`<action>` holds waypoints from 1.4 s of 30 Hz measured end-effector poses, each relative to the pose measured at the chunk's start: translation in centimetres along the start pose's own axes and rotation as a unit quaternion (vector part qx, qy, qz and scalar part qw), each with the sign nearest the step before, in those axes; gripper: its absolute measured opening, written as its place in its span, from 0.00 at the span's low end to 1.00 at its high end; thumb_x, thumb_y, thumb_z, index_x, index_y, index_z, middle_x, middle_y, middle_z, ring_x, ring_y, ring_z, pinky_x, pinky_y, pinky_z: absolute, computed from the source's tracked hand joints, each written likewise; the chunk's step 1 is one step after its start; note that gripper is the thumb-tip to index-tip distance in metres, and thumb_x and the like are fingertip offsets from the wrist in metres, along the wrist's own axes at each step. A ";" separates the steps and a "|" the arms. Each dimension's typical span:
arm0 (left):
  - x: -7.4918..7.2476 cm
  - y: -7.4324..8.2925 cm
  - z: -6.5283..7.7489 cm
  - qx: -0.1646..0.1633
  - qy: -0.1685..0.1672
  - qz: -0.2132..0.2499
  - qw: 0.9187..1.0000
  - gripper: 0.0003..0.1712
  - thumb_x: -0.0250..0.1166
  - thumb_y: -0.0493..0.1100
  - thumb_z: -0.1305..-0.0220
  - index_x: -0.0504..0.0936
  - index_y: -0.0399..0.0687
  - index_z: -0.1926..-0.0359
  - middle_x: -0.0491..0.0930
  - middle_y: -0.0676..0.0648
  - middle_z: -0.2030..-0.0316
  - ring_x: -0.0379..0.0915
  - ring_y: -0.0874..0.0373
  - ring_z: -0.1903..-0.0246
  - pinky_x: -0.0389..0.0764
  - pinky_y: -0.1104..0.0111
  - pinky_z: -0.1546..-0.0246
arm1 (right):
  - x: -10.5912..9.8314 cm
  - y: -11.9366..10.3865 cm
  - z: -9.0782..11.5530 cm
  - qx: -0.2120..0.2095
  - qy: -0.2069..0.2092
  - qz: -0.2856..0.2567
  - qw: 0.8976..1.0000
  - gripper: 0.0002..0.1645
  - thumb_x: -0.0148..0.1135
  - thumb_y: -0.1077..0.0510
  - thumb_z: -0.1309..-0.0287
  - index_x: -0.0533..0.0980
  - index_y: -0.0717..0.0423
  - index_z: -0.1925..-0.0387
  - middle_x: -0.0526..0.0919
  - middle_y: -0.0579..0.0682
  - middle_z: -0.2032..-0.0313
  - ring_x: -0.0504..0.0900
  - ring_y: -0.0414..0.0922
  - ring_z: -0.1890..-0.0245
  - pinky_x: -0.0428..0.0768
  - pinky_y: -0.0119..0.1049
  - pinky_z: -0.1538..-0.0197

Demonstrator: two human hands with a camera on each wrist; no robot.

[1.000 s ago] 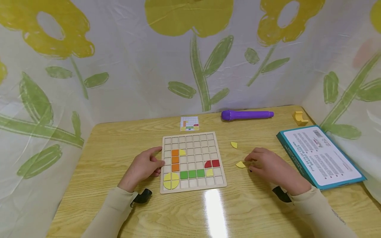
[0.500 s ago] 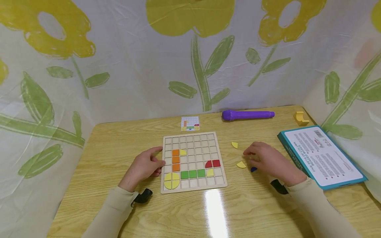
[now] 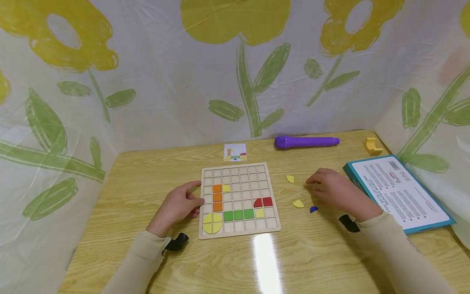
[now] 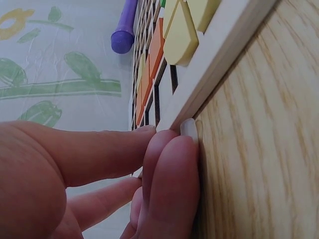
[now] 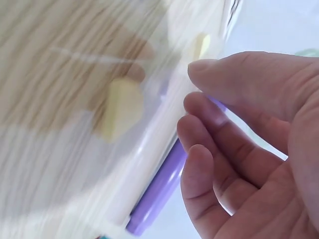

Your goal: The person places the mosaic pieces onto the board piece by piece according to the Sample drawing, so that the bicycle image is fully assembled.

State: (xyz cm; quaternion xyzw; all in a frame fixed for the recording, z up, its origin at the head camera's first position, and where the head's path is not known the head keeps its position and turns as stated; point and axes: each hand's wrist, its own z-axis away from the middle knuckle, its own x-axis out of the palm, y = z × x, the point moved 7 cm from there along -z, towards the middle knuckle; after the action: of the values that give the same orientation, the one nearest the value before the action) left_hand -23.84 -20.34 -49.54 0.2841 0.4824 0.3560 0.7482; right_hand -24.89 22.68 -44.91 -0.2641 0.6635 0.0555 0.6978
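A wooden grid board point(image 3: 253, 184) lies on the table with coloured tiles in its cells: orange squares point(image 3: 217, 197), green squares point(image 3: 238, 214), a red square point(image 3: 267, 201) and several yellow pieces point(image 3: 207, 219), some forming a circle. My left hand point(image 3: 178, 204) pinches the board's left edge; in the left wrist view its thumb and fingertips meet at the rim point(image 4: 212, 62). To the right of the board, two yellow quarter-circle tiles point(image 3: 298, 203) and a blue half-circle tile point(image 3: 313, 209) lie loose. My right hand point(image 3: 335, 192) hovers beside them, fingers loosely bent, holding nothing.
Behind the board lies a small printed pattern card point(image 3: 235, 152). A purple microphone-shaped object point(image 3: 306, 142) lies along the back edge. At the right are a teal-edged box point(image 3: 405, 196) and a yellow curved block point(image 3: 372, 147). Flowered sheets point(image 3: 165, 73) hang round the table.
My right hand has drawn back up and to the right from the loose tiles, uncovering the blue half-circle tile. My left hand stays at the board's edge.
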 end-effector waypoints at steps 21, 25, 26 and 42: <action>0.0 0.0 -0.1 0.002 0.000 -0.001 1.000 0.41 0.70 0.40 0.26 0.66 0.51 0.17 0.84 0.41 0.59 0.83 0.54 0.71 0.89 0.66 0.67 | 0.1 2.2 3.0 0.040 -0.004 -0.029 0.999 0.15 0.74 0.67 0.39 0.89 0.54 0.51 0.89 0.52 0.50 0.86 0.54 0.48 0.86 0.56 0.43; 0.1 -0.1 0.0 -0.002 0.001 -0.001 1.000 0.41 0.71 0.41 0.27 0.66 0.52 0.17 0.84 0.41 0.59 0.83 0.54 0.72 0.88 0.66 0.68 | 0.3 2.0 2.8 0.041 -0.002 -0.030 0.999 0.11 0.74 0.64 0.37 0.89 0.53 0.53 0.89 0.51 0.52 0.86 0.52 0.49 0.86 0.56 0.44; 0.1 0.0 0.0 -0.001 0.000 -0.001 1.000 0.41 0.70 0.40 0.26 0.66 0.51 0.17 0.84 0.41 0.59 0.83 0.54 0.72 0.88 0.66 0.68 | 0.4 1.9 2.7 0.042 -0.003 -0.030 0.999 0.10 0.74 0.63 0.36 0.89 0.53 0.53 0.89 0.50 0.52 0.86 0.51 0.50 0.87 0.55 0.44; 0.0 0.1 0.1 0.007 0.004 0.001 1.000 0.40 0.70 0.40 0.26 0.67 0.51 0.18 0.85 0.41 0.61 0.83 0.55 0.72 0.88 0.65 0.68 | 0.8 1.8 2.8 0.026 -0.010 -0.034 0.999 0.13 0.76 0.64 0.37 0.89 0.50 0.52 0.88 0.46 0.54 0.86 0.44 0.54 0.88 0.47 0.49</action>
State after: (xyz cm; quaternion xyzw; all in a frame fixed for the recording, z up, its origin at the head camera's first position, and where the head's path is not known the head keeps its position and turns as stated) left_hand -23.78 -20.23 -49.43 0.2889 0.4876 0.3545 0.7437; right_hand -23.06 25.23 -46.29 -0.2681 0.6482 0.0170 0.7125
